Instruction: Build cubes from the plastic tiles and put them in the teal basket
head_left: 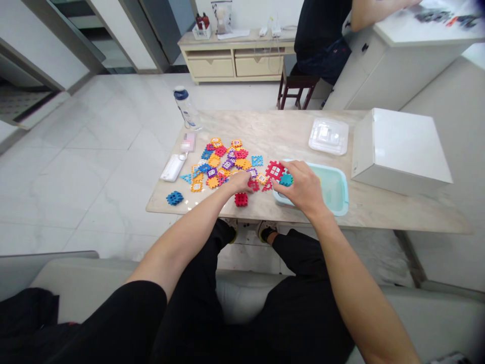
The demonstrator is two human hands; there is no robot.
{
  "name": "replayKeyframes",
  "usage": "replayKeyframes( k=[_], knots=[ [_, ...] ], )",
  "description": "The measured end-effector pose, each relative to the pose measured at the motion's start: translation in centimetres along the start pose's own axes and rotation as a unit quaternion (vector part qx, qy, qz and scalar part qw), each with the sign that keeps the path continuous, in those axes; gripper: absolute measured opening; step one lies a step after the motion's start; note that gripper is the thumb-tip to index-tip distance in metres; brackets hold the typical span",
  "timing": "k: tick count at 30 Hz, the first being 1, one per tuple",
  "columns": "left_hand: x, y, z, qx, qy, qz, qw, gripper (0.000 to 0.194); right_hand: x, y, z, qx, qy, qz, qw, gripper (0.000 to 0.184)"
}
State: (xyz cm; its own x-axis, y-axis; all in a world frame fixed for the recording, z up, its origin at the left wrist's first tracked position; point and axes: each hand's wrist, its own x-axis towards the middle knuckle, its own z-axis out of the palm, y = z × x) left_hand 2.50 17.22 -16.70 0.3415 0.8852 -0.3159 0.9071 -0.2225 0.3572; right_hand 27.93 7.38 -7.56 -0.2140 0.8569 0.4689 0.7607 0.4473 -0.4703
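Note:
Several colourful toothed building tiles [223, 162] lie spread on a low marble table [288, 131]. My left hand [240, 182] rests on the pile's near edge, fingers curled over small pieces I cannot make out. My right hand [301, 187] hovers at the left rim of a pale teal plastic tub [335, 189], fingers closed around a teal tile [286, 179]. A red window-shaped tile [275, 170] lies just left of that hand. A red block [241, 199] sits near the front edge, and a blue one [175, 197] lies apart at the left.
A clear tub lid [329, 135] and a white box [397, 149] occupy the table's right side. A water bottle [186, 107] stands at the far left corner, with a white case [173, 167] nearby. Another person sits on a stool [295, 88] beyond the table.

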Motion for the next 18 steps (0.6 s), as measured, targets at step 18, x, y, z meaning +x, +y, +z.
replayKeyframes(
  k=[18],
  knots=[
    [-6.4,1.1,-7.4,-0.315,0.127,0.104,0.935,0.043,0.5,-0.8,0.4,0.001,0.005,-0.028,1.0,0.044]
  ],
)
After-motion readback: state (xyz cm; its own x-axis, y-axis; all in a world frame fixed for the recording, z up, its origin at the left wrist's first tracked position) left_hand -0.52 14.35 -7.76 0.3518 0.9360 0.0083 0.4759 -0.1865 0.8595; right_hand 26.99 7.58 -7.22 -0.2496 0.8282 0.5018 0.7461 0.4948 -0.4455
